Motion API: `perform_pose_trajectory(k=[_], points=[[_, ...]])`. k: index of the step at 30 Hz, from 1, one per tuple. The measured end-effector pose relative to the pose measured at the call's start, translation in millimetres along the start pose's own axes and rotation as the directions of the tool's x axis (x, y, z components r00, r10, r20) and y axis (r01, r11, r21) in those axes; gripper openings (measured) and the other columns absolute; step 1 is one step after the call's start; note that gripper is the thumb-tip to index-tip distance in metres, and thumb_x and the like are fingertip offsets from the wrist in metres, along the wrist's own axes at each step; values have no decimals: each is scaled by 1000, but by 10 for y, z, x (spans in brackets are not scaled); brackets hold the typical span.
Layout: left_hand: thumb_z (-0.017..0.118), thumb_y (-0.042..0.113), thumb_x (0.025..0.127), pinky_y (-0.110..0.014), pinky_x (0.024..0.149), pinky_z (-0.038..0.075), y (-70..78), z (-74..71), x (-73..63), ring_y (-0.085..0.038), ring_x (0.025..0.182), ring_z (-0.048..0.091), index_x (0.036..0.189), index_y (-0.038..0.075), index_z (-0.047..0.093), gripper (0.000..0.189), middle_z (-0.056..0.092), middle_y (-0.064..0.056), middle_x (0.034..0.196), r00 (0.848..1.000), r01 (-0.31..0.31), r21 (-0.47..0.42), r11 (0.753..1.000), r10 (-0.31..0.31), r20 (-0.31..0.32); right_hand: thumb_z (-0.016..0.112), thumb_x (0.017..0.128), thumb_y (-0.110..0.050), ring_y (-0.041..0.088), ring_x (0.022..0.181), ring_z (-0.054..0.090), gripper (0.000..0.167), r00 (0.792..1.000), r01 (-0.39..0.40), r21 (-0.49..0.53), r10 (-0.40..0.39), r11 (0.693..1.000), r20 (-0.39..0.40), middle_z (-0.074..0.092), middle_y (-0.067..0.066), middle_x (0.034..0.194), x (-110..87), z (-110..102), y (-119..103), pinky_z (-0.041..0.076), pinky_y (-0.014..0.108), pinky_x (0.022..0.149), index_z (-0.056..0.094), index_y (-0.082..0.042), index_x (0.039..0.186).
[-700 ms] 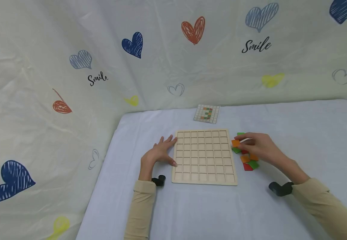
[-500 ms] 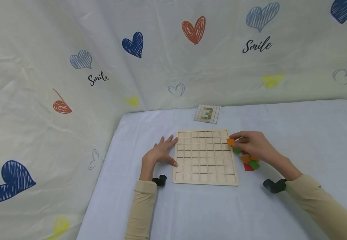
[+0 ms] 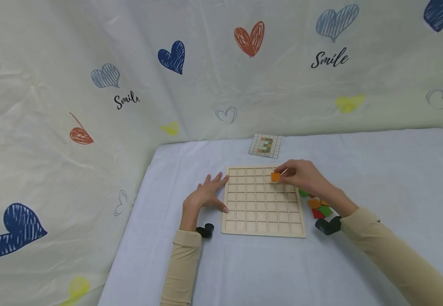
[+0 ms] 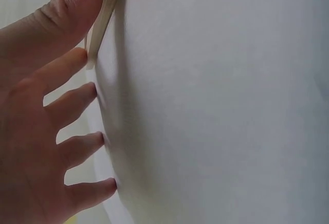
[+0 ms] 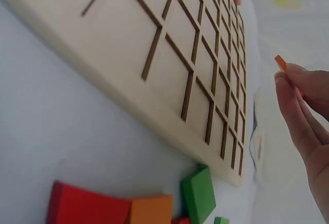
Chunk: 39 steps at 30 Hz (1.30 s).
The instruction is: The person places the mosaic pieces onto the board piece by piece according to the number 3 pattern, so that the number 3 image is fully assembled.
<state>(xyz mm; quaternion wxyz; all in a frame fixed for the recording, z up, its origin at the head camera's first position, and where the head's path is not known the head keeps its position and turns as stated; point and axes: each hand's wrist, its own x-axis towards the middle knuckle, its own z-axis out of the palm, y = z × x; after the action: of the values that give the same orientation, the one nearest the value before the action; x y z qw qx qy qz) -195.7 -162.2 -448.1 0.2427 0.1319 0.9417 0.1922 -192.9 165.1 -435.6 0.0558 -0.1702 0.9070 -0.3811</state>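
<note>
A light wooden grid board [image 3: 256,206] lies on the white-covered table. My right hand [image 3: 302,174] pinches an orange square tile [image 3: 275,177] between thumb and fingers, over the board's upper right cells. In the right wrist view, the orange tile [image 5: 280,62] shows edge-on at the fingertips, above the board [image 5: 169,54]. At the board's left edge, my left hand [image 3: 205,196] rests with fingers spread, thumb and index finger at the rim. The left wrist view shows the spread left hand [image 4: 46,111] against the board's edge [image 4: 105,18].
Several red, orange and green tiles [image 3: 315,204] lie loosely right of the board; a red tile [image 5: 87,206] and a green tile [image 5: 199,193] show close up. Behind the board is a card [image 3: 265,145] with a coloured grid pattern. A heart-printed cloth [image 3: 206,85] hangs behind the table.
My right hand has moved left from beside the loose tiles to over the board, carrying the orange tile. My left hand has stayed at the board's left edge.
</note>
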Motion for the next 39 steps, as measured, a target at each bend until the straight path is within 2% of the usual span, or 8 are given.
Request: perform_pose_trajectory(k=[13, 21, 31, 39], points=[[95, 31, 72, -68, 124, 9, 39, -8, -28, -38, 160, 0, 165, 22, 25, 117, 14, -1, 174, 1000, -3, -12, 1000, 3, 5, 80, 88, -9, 23, 86, 72, 34, 996, 16, 23, -18, 1000, 86, 78, 14, 101, 354, 209, -108, 58, 43, 82, 75, 2, 119], [95, 29, 71, -68, 124, 9, 36, -12, -30, -39, 160, 0, 165, 21, 26, 117, 14, -2, 173, 1000, -2, -27, 1000, 2, 4, 80, 88, -9, 22, 88, 71, 31, 993, -8, 32, 4, 999, 122, 77, 17, 110, 551, 397, -107, 57, 41, 83, 76, 3, 116], [95, 29, 72, -65, 126, 8, 35, -3, -27, -38, 160, 0, 165, 22, 27, 116, 14, 0, 174, 1000, 7, -39, 999, -7, 4, 79, 87, -6, 23, 85, 72, 26, 989, 29, 8, -29, 1000, 148, 77, 19, 105, 653, 532, -162, 58, 40, 82, 77, 5, 110], [95, 30, 72, -66, 125, 8, 31, -3, -17, -38, 160, 0, 165, 22, 26, 116, 13, 0, 174, 1000, 8, -26, 1000, -8, 9, 78, 88, -3, 29, 93, 71, 23, 986, 74, -47, -66, 996, 155, 75, 20, 106, 676, 607, -189, 60, 40, 82, 77, 7, 109]])
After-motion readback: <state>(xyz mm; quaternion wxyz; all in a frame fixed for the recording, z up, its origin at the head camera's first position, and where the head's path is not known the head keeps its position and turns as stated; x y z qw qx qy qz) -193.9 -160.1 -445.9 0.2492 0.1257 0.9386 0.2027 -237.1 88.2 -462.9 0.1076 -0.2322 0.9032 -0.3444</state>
